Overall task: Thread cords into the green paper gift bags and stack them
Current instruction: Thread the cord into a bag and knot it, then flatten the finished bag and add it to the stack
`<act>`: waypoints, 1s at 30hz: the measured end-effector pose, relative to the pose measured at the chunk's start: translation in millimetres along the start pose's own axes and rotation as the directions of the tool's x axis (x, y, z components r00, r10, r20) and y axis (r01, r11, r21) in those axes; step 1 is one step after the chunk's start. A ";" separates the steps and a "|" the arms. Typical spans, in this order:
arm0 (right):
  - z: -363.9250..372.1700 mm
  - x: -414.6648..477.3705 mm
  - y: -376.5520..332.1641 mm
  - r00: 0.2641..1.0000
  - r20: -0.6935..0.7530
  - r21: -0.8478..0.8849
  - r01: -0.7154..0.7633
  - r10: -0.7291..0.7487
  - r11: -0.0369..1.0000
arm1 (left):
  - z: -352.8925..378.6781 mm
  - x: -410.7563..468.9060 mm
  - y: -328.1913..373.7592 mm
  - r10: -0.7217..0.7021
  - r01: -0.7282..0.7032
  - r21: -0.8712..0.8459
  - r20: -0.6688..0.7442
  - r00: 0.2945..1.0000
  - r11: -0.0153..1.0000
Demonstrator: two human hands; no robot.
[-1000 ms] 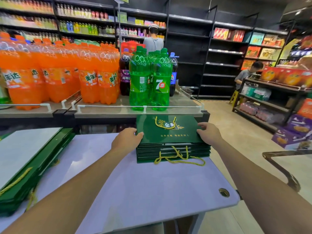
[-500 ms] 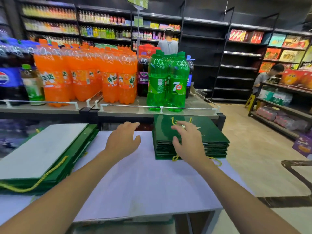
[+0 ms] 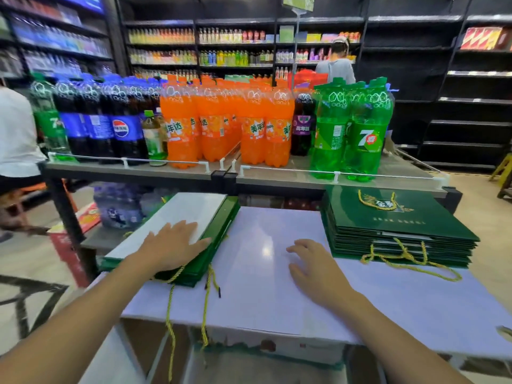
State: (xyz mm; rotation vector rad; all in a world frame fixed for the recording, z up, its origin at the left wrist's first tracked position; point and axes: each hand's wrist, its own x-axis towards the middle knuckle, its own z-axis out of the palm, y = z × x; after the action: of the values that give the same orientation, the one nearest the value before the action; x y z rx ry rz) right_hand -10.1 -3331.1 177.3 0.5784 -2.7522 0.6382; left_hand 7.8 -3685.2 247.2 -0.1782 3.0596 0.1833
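Note:
A stack of flat green gift bags with gold cords [image 3: 393, 225] lies at the right of the white table [image 3: 263, 286]. A second pile of green bags [image 3: 213, 245] lies at the left, with a white sheet [image 3: 182, 214] on top. Loose gold cords [image 3: 205, 309] hang from it over the table's front edge. My left hand [image 3: 171, 248] rests flat on the near corner of the white sheet, fingers straight. My right hand [image 3: 315, 267] hovers over or touches the bare table left of the right stack, fingers relaxed, holding nothing.
Behind the table stands a display shelf [image 3: 277, 173] of orange, green and dark soda bottles. A person in white [image 3: 13, 139] sits at the far left, another person [image 3: 336, 62] stands at the back shelves. Open floor lies to the right.
My left hand has moved left onto the white sheet of the left pile. My right hand has come off the right stack to the middle of the table. The view has swung left.

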 end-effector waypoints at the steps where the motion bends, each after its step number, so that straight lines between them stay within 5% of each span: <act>1: -0.7 -0.4 0.3 1.000 0.006 0.008 -0.009 0.009 1.000 | 0.4 -6.0 0.7 0.025 -0.025 -0.001 0.004 1.000 1.000; 11: -3.5 -0.3 -4.0 0.999 0.041 0.010 -0.027 0.027 1.000 | -0.1 -41.6 22.7 0.245 -0.246 0.005 0.072 0.967 0.969; 16: -11.1 2.6 -23.2 0.991 0.049 0.227 -0.130 0.122 0.965 | 2.4 -49.7 41.4 0.271 -0.270 -0.061 0.019 0.962 0.961; 18: -13.0 9.3 -45.3 0.966 0.167 0.480 -0.255 0.198 0.840 | 2.3 -50.5 49.8 0.260 -0.259 -0.054 0.015 0.965 0.964; 20: -12.8 16.0 -70.6 0.906 0.352 0.706 -0.422 0.236 0.569 | 0.5 -50.7 56.9 0.253 -0.252 -0.037 0.033 0.967 0.967; 23: -12.4 23.3 -97.5 0.846 0.458 0.788 -0.528 0.271 0.318 | -1.9 -45.8 55.0 0.266 -0.263 -0.099 0.015 0.964 0.960; 27: -15.8 24.0 -102.6 0.850 0.399 0.839 -0.490 0.344 0.237 | -6.8 -44.8 41.9 0.280 -0.275 -0.199 -0.003 0.960 0.941; 30: -18.5 15.3 -101.0 0.883 0.335 0.829 -0.442 0.329 0.342 | -8.5 -59.4 49.1 0.354 -0.347 -0.146 0.023 0.935 0.926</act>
State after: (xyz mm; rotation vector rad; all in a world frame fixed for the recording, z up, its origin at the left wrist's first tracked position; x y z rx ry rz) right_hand 22.9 -3410.7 235.3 0.0620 -2.3969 2.3337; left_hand 60.2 -3631.2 266.0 0.3670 3.0019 0.4156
